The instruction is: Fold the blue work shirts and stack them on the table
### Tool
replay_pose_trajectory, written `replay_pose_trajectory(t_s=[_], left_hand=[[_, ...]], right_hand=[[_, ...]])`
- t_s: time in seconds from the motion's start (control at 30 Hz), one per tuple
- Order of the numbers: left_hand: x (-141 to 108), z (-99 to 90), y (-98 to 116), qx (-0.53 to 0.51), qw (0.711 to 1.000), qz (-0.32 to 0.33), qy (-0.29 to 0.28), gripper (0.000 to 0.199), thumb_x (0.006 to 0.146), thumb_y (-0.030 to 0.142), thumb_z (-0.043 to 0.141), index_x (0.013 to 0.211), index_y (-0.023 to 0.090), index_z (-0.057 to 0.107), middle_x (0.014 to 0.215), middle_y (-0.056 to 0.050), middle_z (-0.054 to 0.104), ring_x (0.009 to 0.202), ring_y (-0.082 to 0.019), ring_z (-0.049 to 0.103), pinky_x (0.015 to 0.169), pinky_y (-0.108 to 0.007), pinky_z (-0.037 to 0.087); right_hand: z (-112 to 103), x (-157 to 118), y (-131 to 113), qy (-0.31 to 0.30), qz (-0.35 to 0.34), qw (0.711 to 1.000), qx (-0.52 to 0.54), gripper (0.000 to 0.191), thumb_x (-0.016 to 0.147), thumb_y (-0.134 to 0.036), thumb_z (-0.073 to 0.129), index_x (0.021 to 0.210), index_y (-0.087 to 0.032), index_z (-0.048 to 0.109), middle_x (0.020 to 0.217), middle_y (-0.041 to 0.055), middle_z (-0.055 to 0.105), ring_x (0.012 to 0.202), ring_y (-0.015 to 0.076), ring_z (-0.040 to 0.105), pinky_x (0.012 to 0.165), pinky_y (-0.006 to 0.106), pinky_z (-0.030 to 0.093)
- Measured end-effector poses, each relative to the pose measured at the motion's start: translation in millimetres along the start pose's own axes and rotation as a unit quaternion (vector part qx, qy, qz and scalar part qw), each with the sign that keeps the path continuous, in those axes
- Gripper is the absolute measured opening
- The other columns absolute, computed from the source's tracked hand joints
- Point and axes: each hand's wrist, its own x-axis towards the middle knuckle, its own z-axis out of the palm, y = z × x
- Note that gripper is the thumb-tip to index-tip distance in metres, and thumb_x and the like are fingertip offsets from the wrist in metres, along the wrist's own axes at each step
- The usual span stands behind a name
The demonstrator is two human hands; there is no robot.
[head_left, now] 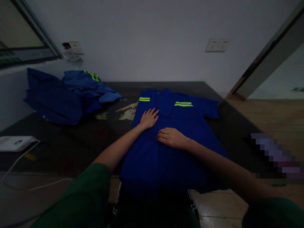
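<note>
A blue short-sleeved work shirt point(185, 133) with yellow-green stripes lies front up on the dark table, its collar towards the wall and its hem over the near edge. The sleeve at the right is spread out; no sleeve shows sticking out at the left. My left hand point(149, 118) rests flat on the left part of the chest, fingers spread. Lower down, beside the front placket, is my right hand point(174, 138), a ring on one finger. Its fingers are together and curled onto the cloth, with the thumb hidden.
More blue garments point(59, 98) are heaped at the table's back left. A white device point(16, 143) with a cable lies at the left edge. Wall sockets point(217, 45) are above the table point(228, 126). A pixelated patch hides something at the right edge.
</note>
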Motion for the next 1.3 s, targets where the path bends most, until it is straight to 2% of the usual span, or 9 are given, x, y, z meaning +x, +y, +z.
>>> replay_pose_trajectory(t_s=[0.23,0.4,0.47,0.6,0.67,0.73,0.83,0.97,1.3], left_hand=[[0.0,-0.1,-1.3,-0.005,1.0,-0.001,-0.009,0.067,0.092,0.065,0.023,0.15,0.031,0.026,0.158,-0.001,0.024,0.144,-0.028,0.022,0.116,-0.048,0.019],[2.5,1.7,-2.2,-0.006,1.0,-0.007,-0.017,0.069,0.091,0.066,0.025,0.15,0.032,0.025,0.158,-0.001,0.023,0.144,-0.028,0.022,0.116,-0.049,0.018],[1.7,1.0,-1.9,-0.01,1.0,-0.005,-0.018,0.067,0.092,0.065,0.025,0.15,0.032,0.026,0.158,-0.001,0.023,0.144,-0.028,0.022,0.116,-0.05,0.018],[-6.1,-5.5,3.4,-0.019,0.999,0.01,0.032,0.058,0.095,0.055,0.032,0.146,0.027,0.036,0.155,-0.005,0.031,0.142,-0.027,0.027,0.115,-0.049,0.021],[-11.3,-10.2,8.8,-0.026,0.996,0.022,0.081,0.049,0.096,0.045,0.036,0.139,0.024,0.046,0.151,-0.006,0.037,0.139,-0.025,0.032,0.116,-0.044,0.021],[-16.0,-13.7,15.0,-0.043,0.994,0.023,0.096,0.043,0.096,0.037,0.037,0.134,0.02,0.051,0.146,-0.008,0.045,0.134,-0.022,0.039,0.114,-0.038,0.026],[-21.7,-13.9,23.5,-0.071,0.997,0.005,0.035,0.047,0.097,0.037,0.035,0.137,0.015,0.047,0.142,-0.011,0.049,0.132,-0.022,0.043,0.11,-0.035,0.033],[-30.0,-7.6,30.2,-0.046,0.999,-0.01,-0.014,0.056,0.097,0.041,0.032,0.148,0.017,0.031,0.154,-0.01,0.033,0.142,-0.026,0.028,0.116,-0.043,0.023],[-24.8,-1.1,35.8,-0.035,0.996,-0.057,-0.052,0.068,0.091,0.058,0.031,0.152,0.029,0.019,0.159,-0.002,0.019,0.146,-0.026,0.015,0.118,-0.049,0.014]], right_hand=[[-2.2,-3.6,-11.2,-0.02,0.039,0.999,0.02,0.025,0.096,-0.014,0.042,0.096,-0.015,0.067,0.105,0.0098,0.07,0.1,0.0199,0.06,0.079,0.032,0.049],[-0.2,-3.3,-16.6,-0.043,0.093,0.994,0.038,0.029,0.095,-0.013,0.044,0.116,-0.017,0.064,0.125,0.01,0.064,0.112,0.0202,0.06,0.09,0.036,0.05],[0.5,-6.0,-19.3,-0.045,0.1,0.993,0.044,0.03,0.095,-0.014,0.045,0.119,-0.018,0.064,0.124,0.0095,0.064,0.114,0.0207,0.06,0.092,0.037,0.049],[-6.9,-11.9,-31.6,-0.018,0.034,0.999,0.037,0.031,0.096,-0.013,0.044,0.12,-0.017,0.063,0.124,0.0121,0.064,0.117,0.0223,0.058,0.093,0.039,0.048],[-14.8,-12.9,-40.8,0.004,-0.014,0.999,0.033,0.033,0.096,-0.012,0.041,0.123,-0.019,0.06,0.126,0.012,0.063,0.116,0.0208,0.058,0.091,0.038,0.048],[-22.9,-11.4,-50.3,0.017,-0.058,0.998,0.029,0.034,0.097,-0.012,0.04,0.122,-0.022,0.06,0.126,0.0103,0.063,0.113,0.0185,0.058,0.091,0.037,0.047],[-31.0,-5.1,-61.5,0.01,-0.129,0.991,0.021,0.031,0.098,-0.015,0.039,0.117,-0.024,0.062,0.121,0.0068,0.065,0.113,0.0168,0.057,0.094,0.036,0.045],[-31.6,-0.2,-69.3,0.003,-0.185,0.983,0.009,0.031,0.099,-0.015,0.037,0.109,-0.018,0.066,0.11,0.0083,0.069,0.108,0.0176,0.059,0.09,0.033,0.046],[-25.6,-26.1,-88.5,0.073,-0.137,0.988,0.012,0.025,0.096,-0.014,0.044,0.107,-0.012,0.066,0.103,0.0122,0.07,0.091,0.0156,0.064,0.08,0.031,0.047]])
